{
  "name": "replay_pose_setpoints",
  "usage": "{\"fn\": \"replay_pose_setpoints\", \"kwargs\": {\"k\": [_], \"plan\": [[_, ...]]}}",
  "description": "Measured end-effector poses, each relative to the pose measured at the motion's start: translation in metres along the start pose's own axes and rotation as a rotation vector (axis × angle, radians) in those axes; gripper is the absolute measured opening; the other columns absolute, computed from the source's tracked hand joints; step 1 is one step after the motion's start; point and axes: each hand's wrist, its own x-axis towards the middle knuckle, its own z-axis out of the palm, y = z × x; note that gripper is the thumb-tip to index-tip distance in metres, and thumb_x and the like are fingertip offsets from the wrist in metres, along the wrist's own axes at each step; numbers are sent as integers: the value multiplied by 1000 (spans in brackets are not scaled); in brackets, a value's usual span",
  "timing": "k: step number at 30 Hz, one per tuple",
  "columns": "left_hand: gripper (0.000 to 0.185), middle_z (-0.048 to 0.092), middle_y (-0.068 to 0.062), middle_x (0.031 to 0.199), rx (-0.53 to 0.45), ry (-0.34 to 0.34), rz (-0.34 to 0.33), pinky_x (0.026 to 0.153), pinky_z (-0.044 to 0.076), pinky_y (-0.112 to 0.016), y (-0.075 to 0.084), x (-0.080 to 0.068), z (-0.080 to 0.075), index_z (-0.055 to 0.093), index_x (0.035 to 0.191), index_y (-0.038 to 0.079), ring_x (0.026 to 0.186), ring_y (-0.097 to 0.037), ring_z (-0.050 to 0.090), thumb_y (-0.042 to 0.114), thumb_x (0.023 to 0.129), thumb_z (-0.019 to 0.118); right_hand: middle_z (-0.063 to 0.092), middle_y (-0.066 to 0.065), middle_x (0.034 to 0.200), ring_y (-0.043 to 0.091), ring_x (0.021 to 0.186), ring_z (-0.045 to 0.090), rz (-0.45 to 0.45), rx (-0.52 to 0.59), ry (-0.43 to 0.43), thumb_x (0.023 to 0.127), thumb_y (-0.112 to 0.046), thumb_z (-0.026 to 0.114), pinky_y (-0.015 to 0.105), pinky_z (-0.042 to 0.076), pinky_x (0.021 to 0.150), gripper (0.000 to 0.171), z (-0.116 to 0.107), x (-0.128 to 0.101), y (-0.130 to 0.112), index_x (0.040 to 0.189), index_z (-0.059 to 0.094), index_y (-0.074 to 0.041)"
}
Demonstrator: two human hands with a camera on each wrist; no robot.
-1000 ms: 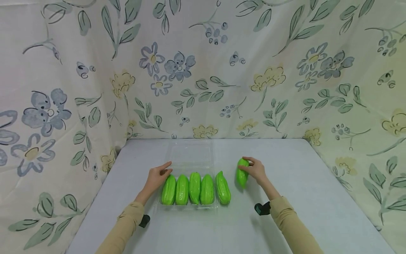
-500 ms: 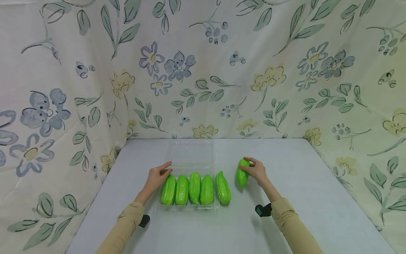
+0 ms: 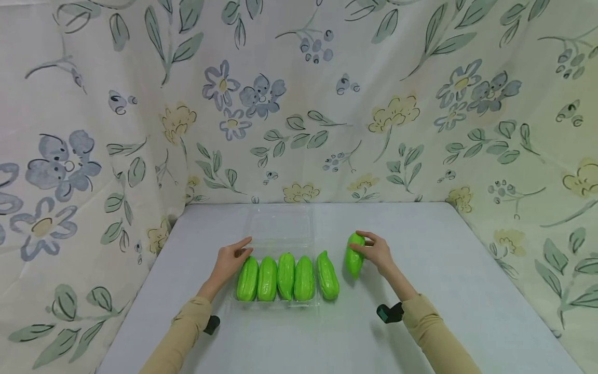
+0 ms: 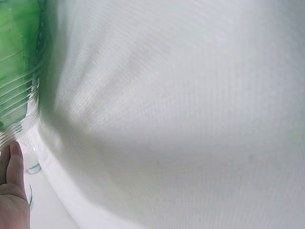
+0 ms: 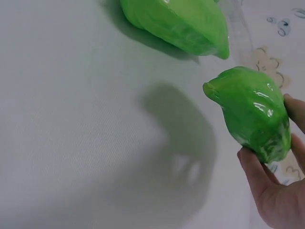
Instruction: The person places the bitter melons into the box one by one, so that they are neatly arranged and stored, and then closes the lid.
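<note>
My right hand (image 3: 375, 253) holds a glossy, ridged green gourd (image 3: 355, 255) between thumb and fingers, its pointed end turned down toward me. In the right wrist view this gourd (image 5: 257, 114) hangs above the table, casting a shadow. To its left, a single gourd (image 3: 328, 276) lies on the table against the right side of a clear plastic clamshell box (image 3: 306, 304). Several more gourds (image 3: 267, 279) stand side by side inside the box. My left hand (image 3: 229, 261) rests at the box's back left corner; the left wrist view shows straight fingers (image 4: 15, 164) touching its ribbed wall.
The box's clear lid (image 3: 280, 223) lies folded back behind it. A white cloth covers the table (image 3: 434, 270), and a floral curtain (image 3: 299, 104) hangs along the back and sides. Dark wrist cameras (image 3: 390, 312) stick out below both wrists.
The head view has shifted slightly. My right hand and the gourd in it have moved a touch to the left; my left hand stays at the box corner.
</note>
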Motion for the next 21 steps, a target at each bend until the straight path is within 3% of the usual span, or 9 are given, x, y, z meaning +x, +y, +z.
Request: {"fn": "replay_pose_setpoints", "kwargs": {"k": [5,12,21], "plan": [[39,72,-18,102,6,3,1,54,41,-20,1,0,0,60,127,2,74,-12,64,18,92,64,43,26,140,39,125,45,-4,25,-8,86,-26,71,39,51,89,57,5,-5,-7,137,50,-9],[39,72,-18,102,0,7,-6,55,41,-18,2,-2,-1,60,127,3,77,-16,66,17,91,65,43,23,141,38,127,44,-7,64,-12,85,-26,71,41,50,91,56,14,-12,-16,136,52,-11],[39,72,-19,97,-10,-3,8,51,39,-19,1,-1,-1,59,127,2,70,-10,62,18,92,63,47,25,137,38,119,52,-48,114,-22,84,-25,73,39,51,88,56,25,-22,-30,135,53,-10]]}}
